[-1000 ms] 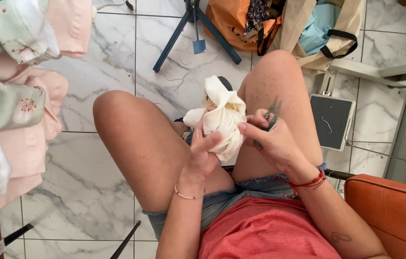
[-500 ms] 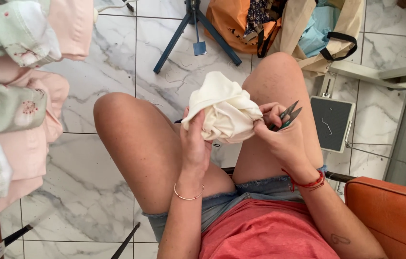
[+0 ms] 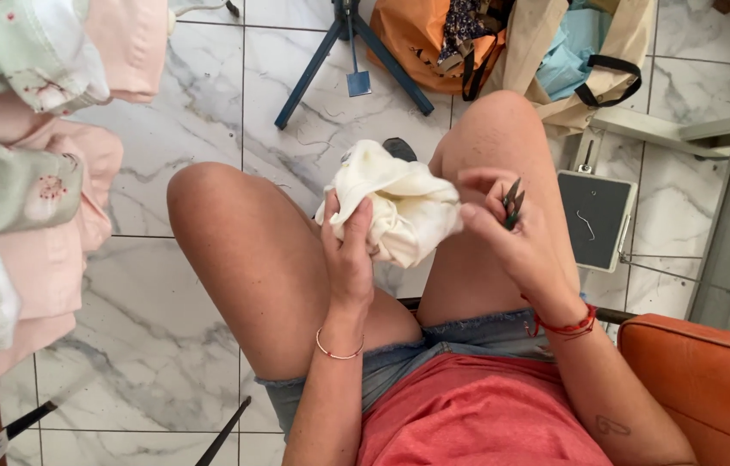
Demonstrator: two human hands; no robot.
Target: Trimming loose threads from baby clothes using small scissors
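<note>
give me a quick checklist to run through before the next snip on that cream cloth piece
1. Left hand has a firm grip on the bunched cream fabric piece: ok.
2. Right hand holds the small dark metal snips: ok.
3. Snip tips point up, away from the bare thighs: ok.
4. Blades clear of the fabric, not touching it: ok.
5. Blades open or closed: cannot tell.
6. Loose thread or seam to be cut in sight: cannot tell, folds hide it.

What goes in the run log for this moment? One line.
left hand: grips cream cloth | right hand: holds small snips beside cloth | seated, cloth above knees
</note>
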